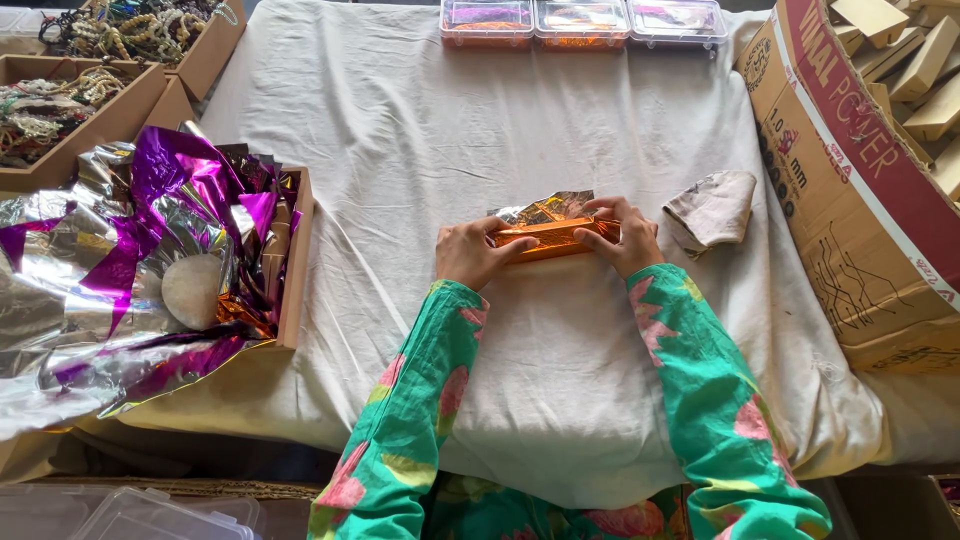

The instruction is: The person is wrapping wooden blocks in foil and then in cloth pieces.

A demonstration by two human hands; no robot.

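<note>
A small oblong box wrapped in shiny orange foil (pixel 548 236) lies on the white cloth (pixel 420 150) in front of me. My left hand (pixel 470 252) grips its left end, fingers curled over the top. My right hand (pixel 618 236) holds the right end, fingertips pressing the foil's upper edge. A loose flap of silver and gold foil (pixel 545 208) sticks up behind the box. Both sleeves are green with pink flowers.
A wooden tray (pixel 296 250) of purple, silver and orange foil sheets sits at left with a round white disc (pixel 190 290). A folded grey cloth (pixel 712 210) lies right. Three clear lidded boxes (pixel 582 22) stand far. A large cardboard carton (pixel 860 180) is at right; bead trays (pixel 70 100) far left.
</note>
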